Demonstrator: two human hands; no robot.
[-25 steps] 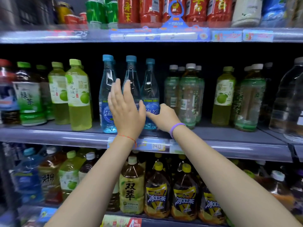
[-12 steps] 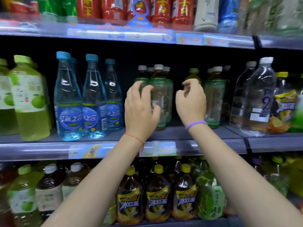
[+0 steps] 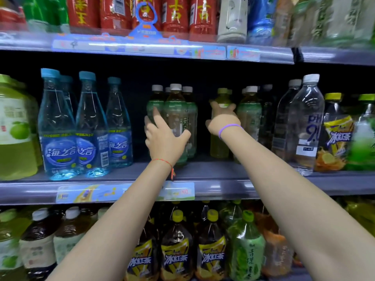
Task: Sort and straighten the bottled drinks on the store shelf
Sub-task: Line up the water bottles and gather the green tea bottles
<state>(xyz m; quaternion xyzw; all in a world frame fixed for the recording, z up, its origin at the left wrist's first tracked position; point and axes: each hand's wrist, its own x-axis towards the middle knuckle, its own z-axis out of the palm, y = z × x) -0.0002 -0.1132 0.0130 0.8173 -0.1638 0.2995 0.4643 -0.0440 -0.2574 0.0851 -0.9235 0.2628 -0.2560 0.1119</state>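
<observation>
Green-tea bottle (image 3: 178, 118) now gripped by left hand (image 3: 164, 138) (previously hovering).

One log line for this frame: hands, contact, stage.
left hand: grips green tea bottle | right hand: grips yellow-green bottle | stage: straightening middle shelf

The blue-capped water bottles (image 3: 57, 126) on the middle shelf bore round blue labels reading "海之言", complete on the front-left and the rightmost bottle and partly cut off on the one between them. A clear bottle (image 3: 307, 126) farther right showed "PH 9.0" in blue; the small print beneath it was too blurred to read. The yellow-capped bottle (image 3: 335, 136) beside it read "冰红茶", and the same words stood on three dark tea bottles (image 3: 176, 254) on the lower shelf. The red bottles (image 3: 175, 14) on the top shelf carried a yellow "吉". A price tag (image 3: 178, 192) on the middle shelf's edge showed "4.0" in red.
</observation>
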